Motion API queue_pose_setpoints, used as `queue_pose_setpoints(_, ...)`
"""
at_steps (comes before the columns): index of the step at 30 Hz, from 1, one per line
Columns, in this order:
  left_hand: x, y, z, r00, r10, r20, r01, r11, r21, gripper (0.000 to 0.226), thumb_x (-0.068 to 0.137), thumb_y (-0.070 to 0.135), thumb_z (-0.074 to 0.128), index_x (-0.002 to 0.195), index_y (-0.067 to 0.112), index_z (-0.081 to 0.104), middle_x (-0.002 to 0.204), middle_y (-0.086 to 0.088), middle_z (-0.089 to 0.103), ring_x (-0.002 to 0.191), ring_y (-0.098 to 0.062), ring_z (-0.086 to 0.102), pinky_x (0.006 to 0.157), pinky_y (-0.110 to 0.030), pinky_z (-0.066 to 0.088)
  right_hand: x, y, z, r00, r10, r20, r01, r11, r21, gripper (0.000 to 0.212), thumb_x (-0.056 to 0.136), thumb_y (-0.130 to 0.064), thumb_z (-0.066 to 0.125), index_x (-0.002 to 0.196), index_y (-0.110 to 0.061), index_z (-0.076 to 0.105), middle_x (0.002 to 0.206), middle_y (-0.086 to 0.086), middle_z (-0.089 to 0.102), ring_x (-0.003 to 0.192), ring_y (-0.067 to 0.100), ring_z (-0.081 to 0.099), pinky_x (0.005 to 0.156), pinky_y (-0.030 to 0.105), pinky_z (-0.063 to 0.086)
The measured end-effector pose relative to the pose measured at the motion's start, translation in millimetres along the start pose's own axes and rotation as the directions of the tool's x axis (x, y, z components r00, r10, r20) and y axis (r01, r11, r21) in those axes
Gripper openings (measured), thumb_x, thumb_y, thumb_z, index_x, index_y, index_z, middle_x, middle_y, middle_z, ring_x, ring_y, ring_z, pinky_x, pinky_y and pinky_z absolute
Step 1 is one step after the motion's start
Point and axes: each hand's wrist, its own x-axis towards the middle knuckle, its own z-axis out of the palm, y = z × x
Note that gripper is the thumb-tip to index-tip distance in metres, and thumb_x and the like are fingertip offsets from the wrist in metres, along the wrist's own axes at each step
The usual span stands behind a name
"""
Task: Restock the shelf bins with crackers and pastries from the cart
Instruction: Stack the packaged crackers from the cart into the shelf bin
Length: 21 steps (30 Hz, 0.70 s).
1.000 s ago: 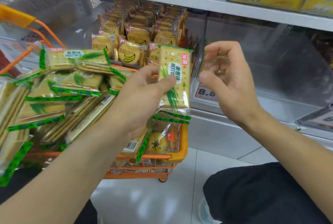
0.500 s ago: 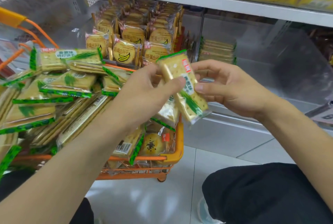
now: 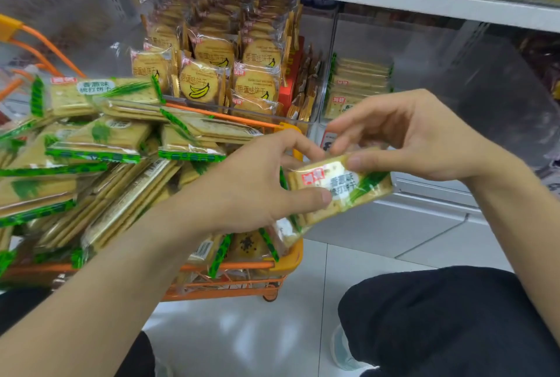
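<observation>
Both hands share 1 flat rectangular cracker pack in a clear wrapper with green ends and a red logo (image 3: pixel 339 187), held level in the air between the orange wire cart (image 3: pixel 281 267) and the clear plastic shelf bin (image 3: pixel 357 85) that holds a short stack of the same packs. The left hand (image 3: pixel 251 188) pinches the pack's near end, thumb on top and fingers curled beneath. The right hand (image 3: pixel 418 137) pinches the far edge with thumb and forefinger, its other fingers fanned apart above. The likely risk is the handover: if the left lets go before the right has more than an edge pinch, the slick wrapper could slip and drop to the white tiled floor (image 3: pixel 242 331). A hard squeeze might crack the crackers, and a careless reach could land the pack among the round banana biscuit packs (image 3: pixel 200 82) in the neighbouring bin.
</observation>
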Motion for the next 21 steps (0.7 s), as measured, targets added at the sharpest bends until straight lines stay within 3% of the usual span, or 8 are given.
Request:
queue_pose_setpoints(3, 1, 0, -1, 0.999, -0.008, 0.050, 0.010, 0.999, -0.053, 0.058, 0.080, 0.026, 0.080, 0.125, 0.034, 0.045, 0.100, 0.010, 0.076, 0.089, -0.017, 0.073, 0.086, -0.045, 0.057, 5, 5, 7, 0.993, -0.029, -0.119, 0.022, 0.998, -0.061, 0.047, 0.071, -0.021, 0.086, 0.115, -0.015, 0.071, 0.099, 0.003, 0.072, 0.089, 0.019, 0.066, 0.073, 0.024, 0.052)
queue_pose_setpoints(5, 2, -2, -2, 0.998, -0.003, 0.059, 0.009, 0.994, -0.107, 0.064, 0.078, 0.023, 0.082, 0.129, 0.033, 0.044, 0.103, 0.009, 0.075, 0.098, -0.016, 0.071, 0.089, -0.044, 0.056, 7, 8, 6, 0.993, 0.000, -0.117, -0.014, 0.992, -0.123, 0.045, 0.078, -0.035, 0.084, 0.119, -0.023, 0.069, 0.108, -0.002, 0.071, 0.098, 0.014, 0.067, 0.079, 0.025, 0.054)
queue_pose_setpoints(7, 3, -1, -3, 0.999, 0.005, 0.037, -0.001, 0.993, -0.119, 0.071, 0.070, 0.033, 0.089, 0.127, 0.036, 0.047, 0.106, 0.009, 0.074, 0.102, -0.011, 0.069, 0.091, -0.042, 0.055, 5, 11, 1, 0.994, 0.090, 0.056, -0.087, 0.995, -0.051, 0.056, 0.080, -0.043, 0.080, 0.129, -0.021, 0.064, 0.119, -0.001, 0.070, 0.105, 0.011, 0.068, 0.084, 0.023, 0.053)
queue_pose_setpoints(9, 3, -1, -2, 1.000, -0.014, -0.019, 0.011, 0.984, -0.178, 0.076, 0.059, 0.040, 0.092, 0.123, 0.033, 0.053, 0.103, 0.007, 0.073, 0.085, -0.009, 0.071, 0.083, -0.033, 0.057, 1, 15, -5, 0.964, 0.144, 0.224, -0.177, 0.974, 0.138, 0.068, 0.077, -0.040, 0.083, 0.135, -0.012, 0.060, 0.121, 0.010, 0.070, 0.101, 0.017, 0.071, 0.080, 0.021, 0.054)
queue_pose_setpoints(10, 3, 0, -1, 0.997, -0.034, -0.075, 0.018, 0.977, -0.211, 0.076, 0.054, 0.043, 0.093, 0.119, 0.031, 0.056, 0.102, 0.006, 0.073, 0.077, -0.006, 0.071, 0.078, -0.029, 0.057, -1, 17, -7, 0.959, 0.147, 0.244, -0.202, 0.955, 0.216, 0.069, 0.074, -0.037, 0.086, 0.133, -0.010, 0.061, 0.118, 0.014, 0.071, 0.098, 0.021, 0.071, 0.077, 0.023, 0.055)
queue_pose_setpoints(14, 5, 3, 2, 0.944, -0.075, -0.321, -0.016, 0.962, -0.272, 0.071, 0.046, 0.053, 0.093, 0.105, 0.028, 0.063, 0.099, 0.000, 0.074, 0.091, -0.025, 0.071, 0.082, -0.053, 0.057, -4, 21, -18, 0.987, 0.108, 0.116, -0.137, 0.947, 0.290, 0.058, 0.063, -0.033, 0.094, 0.113, -0.012, 0.072, 0.105, 0.015, 0.074, 0.088, 0.025, 0.073, 0.072, 0.028, 0.059)
queue_pose_setpoints(18, 19, 22, 11, 0.923, 0.005, -0.385, -0.110, 0.961, -0.252, 0.044, 0.071, 0.022, 0.085, 0.107, 0.017, 0.059, 0.092, 0.000, 0.076, 0.081, -0.016, 0.074, 0.075, -0.033, 0.060, -6, 15, -25, 0.995, 0.080, 0.055, -0.090, 0.970, 0.224, 0.052, 0.063, -0.020, 0.090, 0.110, -0.011, 0.070, 0.103, 0.006, 0.076, 0.090, 0.022, 0.074, 0.073, 0.029, 0.060)
queue_pose_setpoints(21, 44, 35, 16, 0.908, 0.072, -0.413, -0.143, 0.979, -0.145, 0.035, 0.086, 0.020, 0.076, 0.113, 0.020, 0.055, 0.102, -0.001, 0.072, 0.086, -0.012, 0.072, 0.077, -0.034, 0.060, -11, 10, -32, 0.993, 0.077, -0.093, -0.076, 0.997, 0.014, 0.045, 0.065, -0.011, 0.085, 0.109, -0.012, 0.072, 0.099, 0.000, 0.078, 0.086, 0.013, 0.074, 0.072, 0.023, 0.058)
